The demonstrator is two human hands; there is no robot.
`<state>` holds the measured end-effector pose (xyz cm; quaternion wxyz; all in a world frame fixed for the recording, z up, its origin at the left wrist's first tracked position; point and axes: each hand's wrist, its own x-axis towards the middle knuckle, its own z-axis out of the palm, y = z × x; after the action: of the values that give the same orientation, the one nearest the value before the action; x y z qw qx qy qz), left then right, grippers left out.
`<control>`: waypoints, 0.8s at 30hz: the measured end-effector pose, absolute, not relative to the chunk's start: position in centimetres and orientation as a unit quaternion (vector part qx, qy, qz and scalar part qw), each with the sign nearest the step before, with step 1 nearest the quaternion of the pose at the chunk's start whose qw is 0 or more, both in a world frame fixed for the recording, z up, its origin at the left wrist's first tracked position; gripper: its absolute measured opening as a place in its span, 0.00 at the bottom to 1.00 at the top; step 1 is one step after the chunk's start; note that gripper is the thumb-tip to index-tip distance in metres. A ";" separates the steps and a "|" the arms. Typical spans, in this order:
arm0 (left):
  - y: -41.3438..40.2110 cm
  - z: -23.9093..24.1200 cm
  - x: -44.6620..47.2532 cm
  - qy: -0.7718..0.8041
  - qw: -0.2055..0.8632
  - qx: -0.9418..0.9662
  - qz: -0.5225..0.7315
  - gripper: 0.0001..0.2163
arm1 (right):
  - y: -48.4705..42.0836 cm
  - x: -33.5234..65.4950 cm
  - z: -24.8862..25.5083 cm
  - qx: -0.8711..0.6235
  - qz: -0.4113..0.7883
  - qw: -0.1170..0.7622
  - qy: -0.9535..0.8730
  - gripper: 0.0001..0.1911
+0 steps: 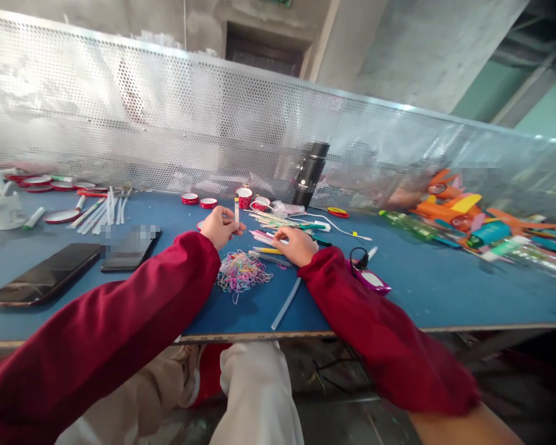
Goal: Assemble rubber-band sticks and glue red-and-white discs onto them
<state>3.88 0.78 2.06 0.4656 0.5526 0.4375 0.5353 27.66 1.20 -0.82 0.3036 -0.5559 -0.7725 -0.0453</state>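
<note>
Your left hand (220, 227) pinches a white stick (236, 209) upright over the middle of the bench (421, 284), just left of your right hand (298, 245), whose curled fingers rest on loose sticks (265, 250), grip unclear.

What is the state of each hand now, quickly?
Left hand: closed, holding a white stick upright.
Right hand: lying on the sticks; grip cannot be told.

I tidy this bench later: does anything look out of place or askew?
A clear tube lies alone, slanted, its lower end at the front edge of the blue table, apart from the sticks under the right hand. The black flask leans instead of standing upright. The left hand holds a white stick upright.
</note>
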 end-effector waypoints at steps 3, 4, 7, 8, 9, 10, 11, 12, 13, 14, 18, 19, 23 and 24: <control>0.5 2.1 4.1 0.435 0.479 0.558 0.519 0.11 | 1.2 27.8 -0.5 -0.535 -0.053 0.331 -0.775 0.05; 0.4 2.1 4.1 0.429 0.484 0.565 0.512 0.10 | 1.2 27.8 -0.4 -0.526 -0.052 0.341 -0.777 0.06; 0.0 2.3 4.1 0.421 0.496 0.582 0.488 0.07 | 1.1 27.7 -0.1 -0.500 -0.049 0.369 -0.782 0.08; -0.1 2.4 4.1 0.421 0.500 0.583 0.482 0.06 | 1.1 27.7 -0.1 -0.494 -0.050 0.376 -0.782 0.08; -0.1 2.4 4.1 0.421 0.505 0.582 0.478 0.05 | 1.1 27.6 -0.1 -0.490 -0.053 0.381 -0.783 0.08; -0.1 2.4 4.1 0.421 0.510 0.581 0.475 0.04 | 1.0 27.5 -0.1 -0.487 -0.056 0.384 -0.783 0.08; -0.1 2.4 4.0 0.420 0.513 0.579 0.474 0.03 | 1.0 27.5 -0.1 -0.485 -0.060 0.386 -0.783 0.08; -0.1 2.4 4.0 0.419 0.515 0.579 0.474 0.02 | 0.9 27.4 0.0 -0.483 -0.065 0.388 -0.782 0.08; 0.0 2.4 3.9 0.420 0.514 0.578 0.475 0.02 | 0.9 27.4 0.0 -0.482 -0.070 0.391 -0.781 0.08; 0.0 2.3 3.9 0.422 0.511 0.577 0.477 0.03 | 0.9 27.4 0.1 -0.482 -0.074 0.393 -0.780 0.08; -0.2 2.1 4.2 0.415 0.483 0.614 0.466 0.05 | 0.9 27.6 0.3 -0.483 -0.092 0.392 -0.777 0.09; -0.3 1.9 4.4 0.402 0.477 0.640 0.449 0.05 | 1.0 27.7 0.4 -0.484 -0.097 0.392 -0.776 0.09; -0.4 0.8 5.3 0.360 0.472 0.707 0.385 0.08 | 1.2 27.8 0.4 -0.481 -0.100 0.395 -0.776 0.08; -0.4 0.5 5.5 0.359 0.474 0.709 0.378 0.09 | 1.1 27.8 0.5 -0.478 -0.099 0.396 -0.778 0.08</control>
<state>5.46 -0.40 0.55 0.4744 0.7094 0.3585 0.3784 27.78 1.13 0.48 0.3957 -0.4783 -0.7778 -0.0986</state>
